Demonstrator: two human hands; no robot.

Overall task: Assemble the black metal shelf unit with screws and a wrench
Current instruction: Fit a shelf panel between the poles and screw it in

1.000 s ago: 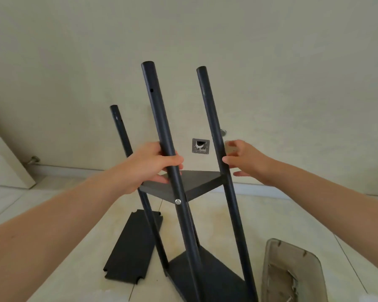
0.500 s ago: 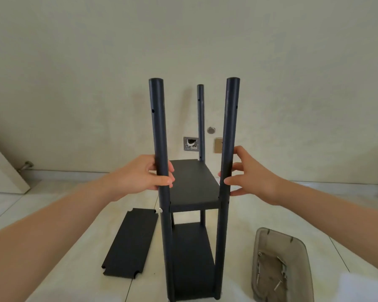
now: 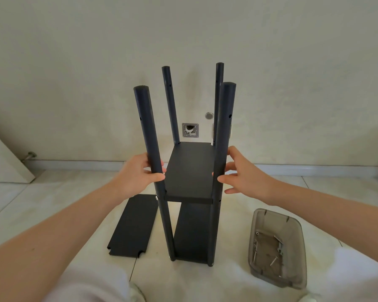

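Smoky plastic bin [image 3: 297, 232] holding loose screws [image 3: 273, 260], left hand [image 3: 138, 177] gripping shelf post [image 3: 150, 136], right hand [image 3: 242, 175] spread, fingers straight

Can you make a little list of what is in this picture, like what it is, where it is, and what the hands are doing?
being built: black shelf unit, standing upright on the tiled floor, two shelves fitted between four posts
left hand: grips the near left post
right hand: fingers straight, at the near right post
spare part: loose shelf panel, flat on the floor, left of the unit
screws: in a grey plastic tray, right of the unit
behind: wall with an open socket box
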